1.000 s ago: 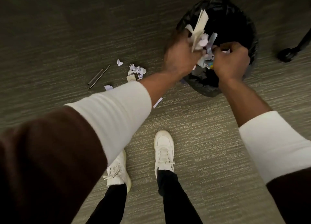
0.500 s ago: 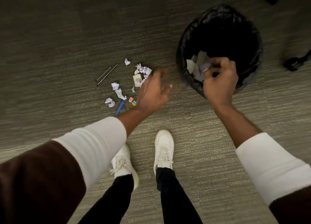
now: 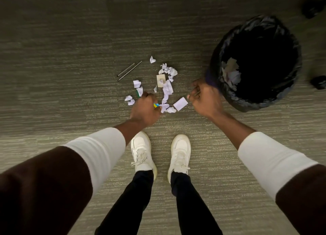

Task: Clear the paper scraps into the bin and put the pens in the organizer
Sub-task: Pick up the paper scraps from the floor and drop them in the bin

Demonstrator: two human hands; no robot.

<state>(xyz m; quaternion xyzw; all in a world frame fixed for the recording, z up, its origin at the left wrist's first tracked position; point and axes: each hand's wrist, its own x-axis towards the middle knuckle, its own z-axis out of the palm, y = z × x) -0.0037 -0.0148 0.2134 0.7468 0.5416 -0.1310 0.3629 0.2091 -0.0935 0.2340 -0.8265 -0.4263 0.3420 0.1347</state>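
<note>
Paper scraps (image 3: 165, 89): strewn on carpet at 12 o'clock of my shoes; bin (image 3: 255, 63) at 2 o'clock. My left hand (image 3: 145, 111) curled over scraps, seemingly pinching some. My right hand (image 3: 204, 97) fisted, blurred; contents untellable.

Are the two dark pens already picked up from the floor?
No, the two dark pens lie side by side on the carpet, beyond the paper scraps, and neither hand touches them.
</note>
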